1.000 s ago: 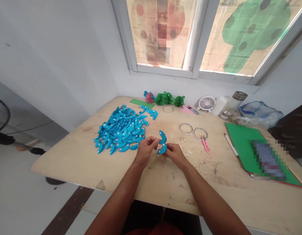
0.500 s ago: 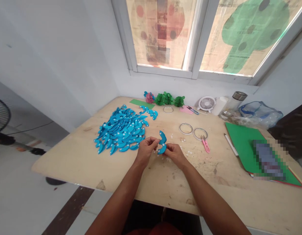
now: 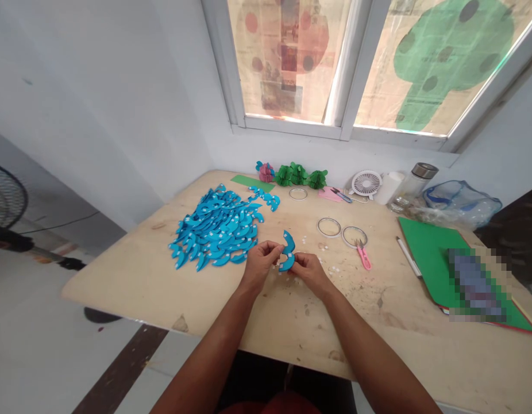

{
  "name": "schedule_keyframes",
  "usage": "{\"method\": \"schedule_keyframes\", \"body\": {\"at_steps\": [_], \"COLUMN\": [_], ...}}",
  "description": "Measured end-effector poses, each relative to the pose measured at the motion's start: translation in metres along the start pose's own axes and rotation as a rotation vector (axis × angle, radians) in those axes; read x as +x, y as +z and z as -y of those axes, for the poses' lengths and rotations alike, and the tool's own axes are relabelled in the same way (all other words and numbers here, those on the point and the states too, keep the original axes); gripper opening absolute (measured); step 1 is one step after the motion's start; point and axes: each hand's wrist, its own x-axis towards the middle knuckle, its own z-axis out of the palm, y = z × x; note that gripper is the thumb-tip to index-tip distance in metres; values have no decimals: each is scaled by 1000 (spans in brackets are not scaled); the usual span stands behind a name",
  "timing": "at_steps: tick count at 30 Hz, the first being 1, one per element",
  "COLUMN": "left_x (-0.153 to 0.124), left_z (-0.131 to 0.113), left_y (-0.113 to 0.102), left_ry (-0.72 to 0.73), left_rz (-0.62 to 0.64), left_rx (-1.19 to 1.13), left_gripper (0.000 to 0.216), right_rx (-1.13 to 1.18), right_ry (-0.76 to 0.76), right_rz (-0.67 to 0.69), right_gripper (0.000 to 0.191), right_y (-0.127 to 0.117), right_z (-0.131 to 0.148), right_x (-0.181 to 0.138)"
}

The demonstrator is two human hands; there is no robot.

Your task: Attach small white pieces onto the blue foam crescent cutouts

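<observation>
No text, number or brand is legible. Faint marks on the left window pane (image 3: pixel 289 60) and right window pane (image 3: pixel 447 66) are possibly print, too blurred to read.

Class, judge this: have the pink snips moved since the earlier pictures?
No: the pink snips lie at the same place on the tabletop, their tips over the same ring.

Left hand (image 3: pixel 261 261) and right hand (image 3: pixel 311 271) pinch blue crescents (image 3: pixel 287 265) over a bench (image 3: pixel 132 276), crescent pile (image 3: pixel 220 227) at their ten o'clock, pink snips (image 3: pixel 365 259) at three.
</observation>
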Motion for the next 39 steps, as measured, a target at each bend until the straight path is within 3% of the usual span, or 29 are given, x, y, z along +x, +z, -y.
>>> {"method": "schedule_keyframes", "body": {"at_steps": [39], "left_x": [-5], "left_z": [-4], "left_y": [2], "left_ry": [-1], "left_rz": [-45], "left_rx": [70], "left_gripper": [16], "right_rx": [-20], "right_ry": [-53], "right_rz": [47], "right_gripper": [25], "right_y": [-2], "right_z": [1], "right_x": [-3]}}
